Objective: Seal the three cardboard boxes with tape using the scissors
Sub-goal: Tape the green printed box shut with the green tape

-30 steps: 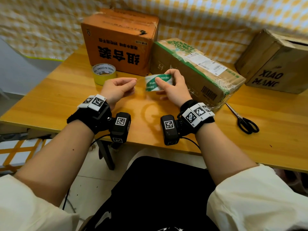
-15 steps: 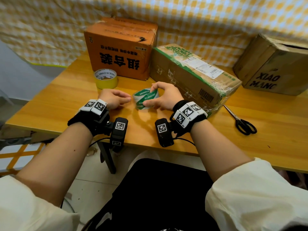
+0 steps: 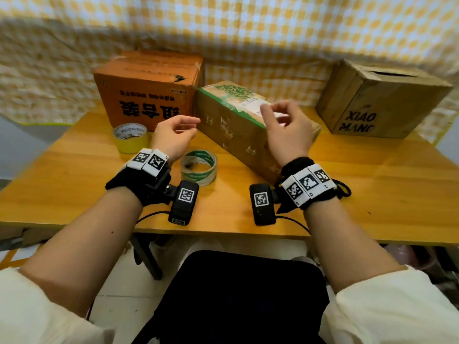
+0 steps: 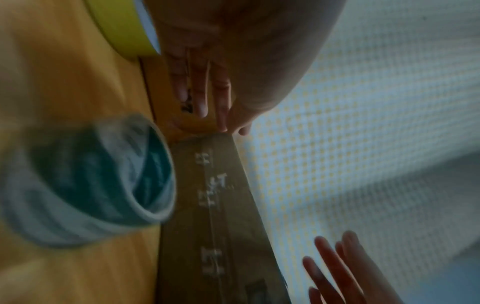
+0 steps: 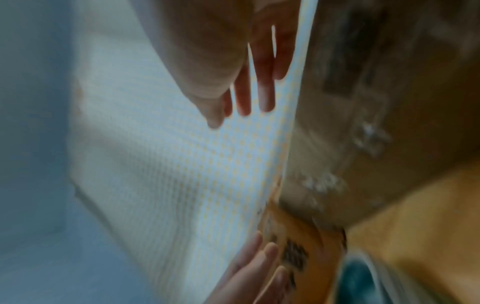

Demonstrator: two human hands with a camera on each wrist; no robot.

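Note:
Three cardboard boxes stand at the back of the table: an orange box [image 3: 149, 95], a long brown box [image 3: 231, 130] with green tape, and a brown box [image 3: 380, 100] printed XIAO MANG. The green-printed tape roll [image 3: 198, 167] lies flat on the table between my wrists, with nothing touching it. My left hand [image 3: 196, 125] hovers empty with relaxed fingers by the long box's left end. Over the long box's top, my right hand [image 3: 275, 115] is also empty and loosely spread. The scissors are mostly hidden; only a black loop [image 3: 345, 189] shows beside my right wrist.
A yellow tape roll [image 3: 130, 137] sits in front of the orange box. A checked yellow cloth [image 3: 248, 33] hangs behind the table. The wooden table [image 3: 372, 207] reaches to its front edge just beyond my wrists. Both wrist views are blurred.
My right hand lowered the green-printed tape roll to the table and let it go. Both hands then rose and moved toward the long box.

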